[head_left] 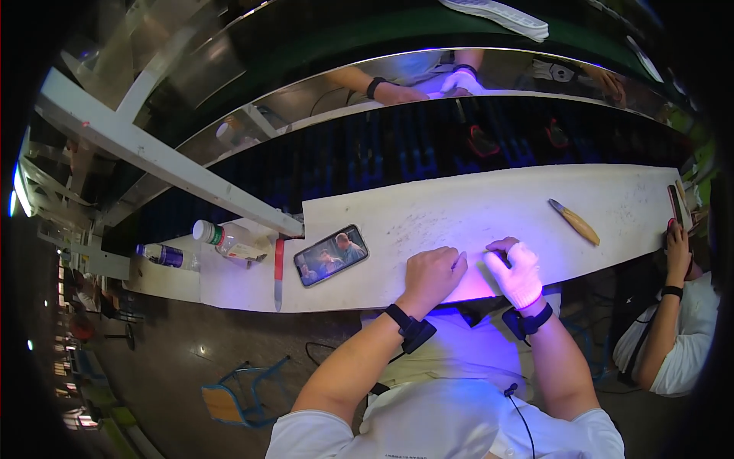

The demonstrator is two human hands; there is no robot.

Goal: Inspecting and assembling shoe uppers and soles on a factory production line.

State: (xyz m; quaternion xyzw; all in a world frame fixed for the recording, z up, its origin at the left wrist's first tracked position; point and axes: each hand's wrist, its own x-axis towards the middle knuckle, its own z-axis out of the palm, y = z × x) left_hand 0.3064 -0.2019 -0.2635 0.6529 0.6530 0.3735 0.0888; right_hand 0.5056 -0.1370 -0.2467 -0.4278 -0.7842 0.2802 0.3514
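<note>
My bare left hand [434, 277] rests on the white worktop [489, 191], its fingers curled in. Whatever it holds, if anything, is hidden. Close by on the right, apart from it, is my right hand [518, 274] in a white glove that leaves fingertips bare. Its fingers are bent too, and I cannot make out anything in them. Purple light falls on this hand. A phone [331, 256] with a picture on its screen lies left of my left hand. Beyond my right hand lies a knife with a wooden handle [581, 226].
A red-handled knife [278, 274] lies left of the phone. Two plastic bottles, one clear [237, 242] and one purple-labelled [162, 255], lie farther left. A white metal beam [176, 164] slants over the worktop. A co-worker's hand [677, 249] is at the right end. A dark conveyor [367, 153] runs behind.
</note>
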